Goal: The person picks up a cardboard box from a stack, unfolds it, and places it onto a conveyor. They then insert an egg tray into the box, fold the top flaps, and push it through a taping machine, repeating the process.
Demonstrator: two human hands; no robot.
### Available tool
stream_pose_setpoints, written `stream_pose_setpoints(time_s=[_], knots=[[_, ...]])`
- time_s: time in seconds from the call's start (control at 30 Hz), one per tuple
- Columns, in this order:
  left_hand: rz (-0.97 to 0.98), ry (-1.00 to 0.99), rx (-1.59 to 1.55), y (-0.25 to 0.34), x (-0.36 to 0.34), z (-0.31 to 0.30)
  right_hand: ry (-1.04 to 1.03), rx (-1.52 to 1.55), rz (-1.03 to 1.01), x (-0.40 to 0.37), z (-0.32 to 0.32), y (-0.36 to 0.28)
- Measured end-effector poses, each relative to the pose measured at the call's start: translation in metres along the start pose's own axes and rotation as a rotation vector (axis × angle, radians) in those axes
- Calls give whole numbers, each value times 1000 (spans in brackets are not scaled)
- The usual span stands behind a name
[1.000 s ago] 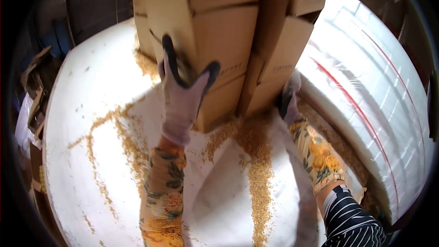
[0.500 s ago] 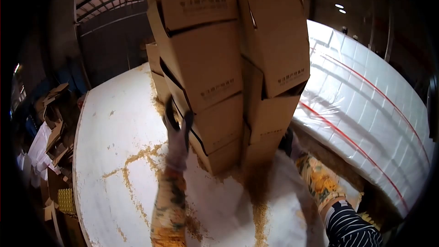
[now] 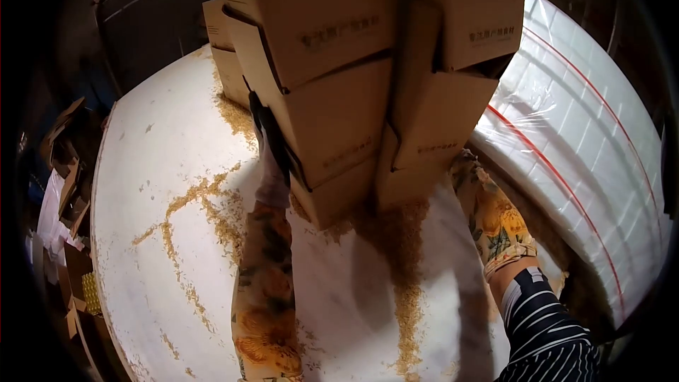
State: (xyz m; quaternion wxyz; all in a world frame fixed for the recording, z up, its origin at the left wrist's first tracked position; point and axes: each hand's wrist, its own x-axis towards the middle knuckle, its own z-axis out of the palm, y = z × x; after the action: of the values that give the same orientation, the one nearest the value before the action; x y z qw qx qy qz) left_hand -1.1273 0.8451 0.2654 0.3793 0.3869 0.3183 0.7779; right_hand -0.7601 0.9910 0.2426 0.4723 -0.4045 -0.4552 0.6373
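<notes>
Two tall columns of brown cardboard cartons (image 3: 332,124) with printed lettering stand side by side on a white tabletop (image 3: 163,148). My left hand (image 3: 271,148), in a light glove with dark fingers, lies along the left side of the nearer column. Its fingers are stretched out flat and point upward along the carton. My right forearm, in a floral sleeve cover (image 3: 495,212), reaches to the lower right side of the right column (image 3: 435,127). The right hand itself is hidden behind those cartons, so its fingers do not show.
Loose yellowish shavings (image 3: 407,297) lie in lines on the tabletop. To the right is a large plastic-wrapped white stack (image 3: 573,127) with red straps. Cardboard scraps (image 3: 67,191) and a yellow tray (image 3: 90,293) are low on the left. Smaller cartons (image 3: 228,64) stand behind the left column.
The view has tilted down and come closer to the cartons. My left hand's fingers, spread before, now lie flatter against the carton side. My right hand has gone out of sight behind the right column.
</notes>
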Motion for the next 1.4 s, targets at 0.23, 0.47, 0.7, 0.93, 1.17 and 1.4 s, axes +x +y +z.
stream_pose_setpoints(time_s=[0.23,0.47,0.7,0.93,1.17,1.4], knots=[[149,-11,33,13,-60,23,2,48,15,-29,-3,-5],[-275,207,-84,50,-205,45,21,149,55,-128,-32,-30],[-245,74,-84,101,-369,91,-15,258,114,-306,-83,-44],[-349,223,-157,151,-512,168,-11,353,153,-457,-149,-54],[-289,322,-34,187,-637,253,-59,411,37,-528,-199,-82],[-412,427,-54,296,-703,414,28,363,-120,-598,-230,-117]])
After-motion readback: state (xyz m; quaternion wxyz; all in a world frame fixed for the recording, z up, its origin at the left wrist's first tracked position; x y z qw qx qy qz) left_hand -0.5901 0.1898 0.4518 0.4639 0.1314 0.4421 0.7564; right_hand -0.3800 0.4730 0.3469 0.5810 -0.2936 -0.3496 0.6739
